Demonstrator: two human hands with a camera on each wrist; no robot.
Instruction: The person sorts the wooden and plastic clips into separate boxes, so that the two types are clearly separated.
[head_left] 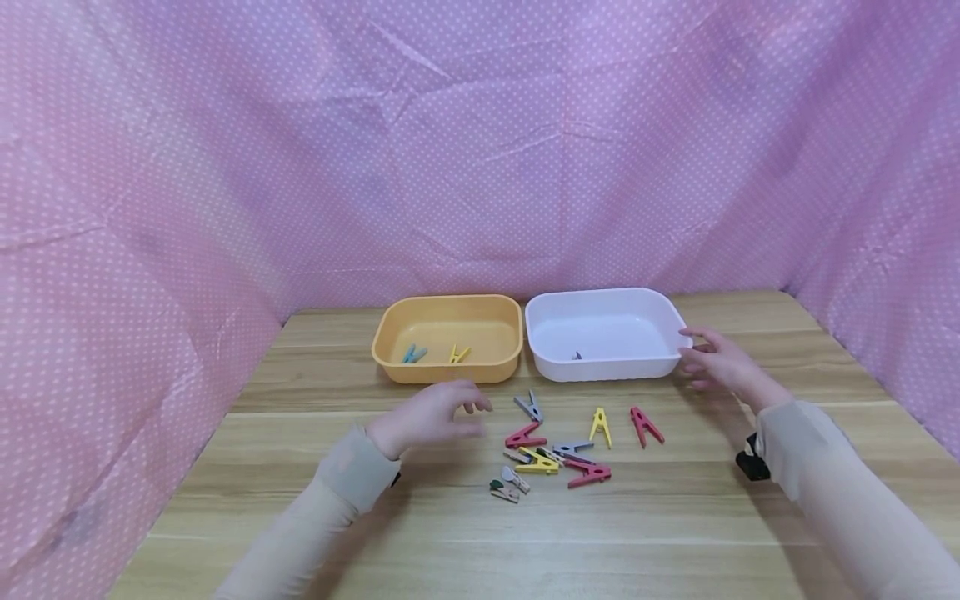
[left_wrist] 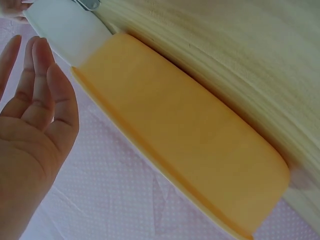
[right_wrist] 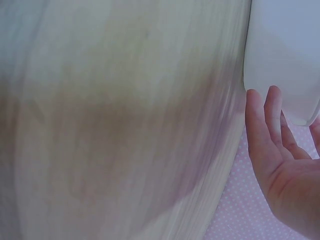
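My right hand [head_left: 716,362] is at the right end of the white plastic basin [head_left: 607,370], its fingertips against the outer wall. In the right wrist view those fingers [right_wrist: 256,125] are fairly straight along the basin. With nothing in it, my left hand [head_left: 435,417] hovers over the table in front of the yellow-orange basin [head_left: 450,375], fingers loosely bent. A blue clothespin [head_left: 413,355] and a yellow clothespin [head_left: 459,355] lie in that basin. A small dark piece [head_left: 577,356] shows inside the white one, mostly hidden by its front wall.
Between the hands lie several loose clothespins: grey [head_left: 530,407], red [head_left: 647,426], yellow [head_left: 600,427] and a small overlapping cluster with another yellow one [head_left: 538,463]. Two small wooden pegs [head_left: 515,479] are nearest the front. Pink dotted cloth [head_left: 480,208] hangs behind the wooden table [head_left: 300,467].
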